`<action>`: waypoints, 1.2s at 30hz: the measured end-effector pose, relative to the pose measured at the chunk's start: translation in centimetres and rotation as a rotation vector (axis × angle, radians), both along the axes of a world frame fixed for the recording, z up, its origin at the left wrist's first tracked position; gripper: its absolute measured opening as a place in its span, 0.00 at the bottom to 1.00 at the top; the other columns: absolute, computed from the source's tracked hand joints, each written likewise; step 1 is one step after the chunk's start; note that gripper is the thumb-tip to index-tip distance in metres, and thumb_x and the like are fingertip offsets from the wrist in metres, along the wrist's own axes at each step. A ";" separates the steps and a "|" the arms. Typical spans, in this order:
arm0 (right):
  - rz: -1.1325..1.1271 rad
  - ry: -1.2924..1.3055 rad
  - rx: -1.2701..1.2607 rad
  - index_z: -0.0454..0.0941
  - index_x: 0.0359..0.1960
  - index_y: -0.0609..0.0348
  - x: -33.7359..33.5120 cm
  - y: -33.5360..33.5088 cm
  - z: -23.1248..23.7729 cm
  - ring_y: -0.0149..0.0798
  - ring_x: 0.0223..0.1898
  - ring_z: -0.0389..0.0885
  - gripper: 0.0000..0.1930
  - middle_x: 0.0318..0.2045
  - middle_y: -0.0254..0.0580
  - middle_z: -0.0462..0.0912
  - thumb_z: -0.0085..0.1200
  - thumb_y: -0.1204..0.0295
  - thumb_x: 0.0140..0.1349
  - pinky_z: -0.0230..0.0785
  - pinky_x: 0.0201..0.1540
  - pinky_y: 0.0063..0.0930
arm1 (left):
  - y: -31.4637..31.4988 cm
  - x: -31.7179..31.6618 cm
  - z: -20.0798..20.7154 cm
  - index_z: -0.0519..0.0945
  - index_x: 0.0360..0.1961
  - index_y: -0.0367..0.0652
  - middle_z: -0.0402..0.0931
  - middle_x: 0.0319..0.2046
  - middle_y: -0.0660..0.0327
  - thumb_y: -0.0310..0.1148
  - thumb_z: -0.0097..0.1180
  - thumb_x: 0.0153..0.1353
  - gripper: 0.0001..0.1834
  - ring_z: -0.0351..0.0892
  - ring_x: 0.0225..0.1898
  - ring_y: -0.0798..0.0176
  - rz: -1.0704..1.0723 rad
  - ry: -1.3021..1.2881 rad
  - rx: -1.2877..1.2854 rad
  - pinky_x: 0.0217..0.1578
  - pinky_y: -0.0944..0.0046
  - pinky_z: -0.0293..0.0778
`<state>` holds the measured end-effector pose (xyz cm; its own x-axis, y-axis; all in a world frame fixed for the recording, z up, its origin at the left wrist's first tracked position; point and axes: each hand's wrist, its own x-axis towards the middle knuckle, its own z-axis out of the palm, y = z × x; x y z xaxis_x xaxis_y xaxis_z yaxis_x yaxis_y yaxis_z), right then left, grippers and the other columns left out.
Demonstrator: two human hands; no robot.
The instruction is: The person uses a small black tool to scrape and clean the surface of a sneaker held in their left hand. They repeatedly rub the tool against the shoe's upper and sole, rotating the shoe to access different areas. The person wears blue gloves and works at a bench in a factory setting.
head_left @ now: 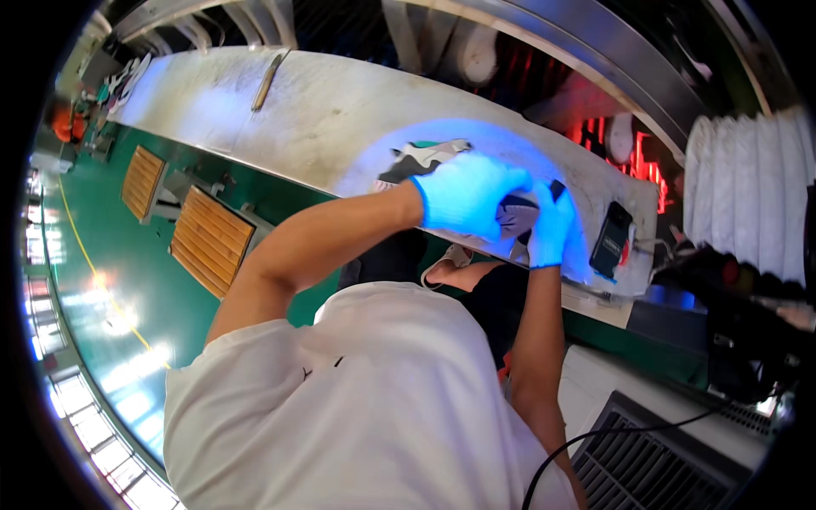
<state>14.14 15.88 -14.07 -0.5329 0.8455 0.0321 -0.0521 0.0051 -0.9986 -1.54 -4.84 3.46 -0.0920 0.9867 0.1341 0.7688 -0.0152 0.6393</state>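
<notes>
White knit gloves cover both my hands, tinted blue by a bright patch of light on the long pale worktable (331,110). My left hand (476,195) reaches across, its fingers closed on a grey shoe (515,218) with a dark edge. On the shoe's other side my right hand (551,228) grips it too, the fingers pointing up beside a small dark part I cannot make out. Much of the shoe is hidden by the gloves. Just beyond my left wrist lies another shoe (425,158) in grey, black and green.
A black phone (612,240) lies right of my right hand. Farther left sits a wooden-handled tool (269,82). Behind the table, red-glowing heating elements (653,174) and shoes on metal supports show. A white ribbed duct (745,200) stands right; slatted wooden seats (212,238) stand left.
</notes>
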 end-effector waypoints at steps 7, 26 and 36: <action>0.457 -0.177 -0.179 0.90 0.64 0.55 1.4 2.3 10.0 0.27 0.18 0.73 0.22 0.27 0.28 0.79 0.69 0.58 0.74 0.66 0.22 0.26 | -8.0 -3.7 1.9 0.85 0.62 0.44 0.89 0.56 0.50 0.41 0.91 0.47 0.40 0.93 0.54 0.42 0.190 0.014 0.108 0.58 0.51 0.87; 0.117 -0.126 -0.140 0.91 0.48 0.63 -0.9 -1.0 12.2 0.30 0.21 0.82 0.16 0.30 0.40 0.89 0.74 0.62 0.70 0.72 0.24 0.29 | -0.9 1.6 -2.4 0.59 0.89 0.67 0.53 0.83 0.27 0.50 0.89 0.40 0.74 0.77 0.71 0.22 0.230 0.211 -0.192 0.68 0.38 0.83; -0.021 0.297 -0.247 0.78 0.38 0.61 -2.9 -5.0 11.6 0.37 0.18 0.77 0.30 0.28 0.45 0.85 0.45 0.44 0.87 0.69 0.21 0.34 | 0.3 2.7 -3.3 0.70 0.81 0.64 0.54 0.83 0.32 0.51 0.89 0.38 0.65 0.73 0.74 0.22 0.263 0.299 -0.100 0.69 0.34 0.81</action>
<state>11.24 10.85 -2.44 -0.5135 0.8577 -0.0239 -0.3412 -0.2297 -0.9115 1.12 -4.58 0.12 -0.3146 0.9441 0.0982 0.8903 0.2576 0.3754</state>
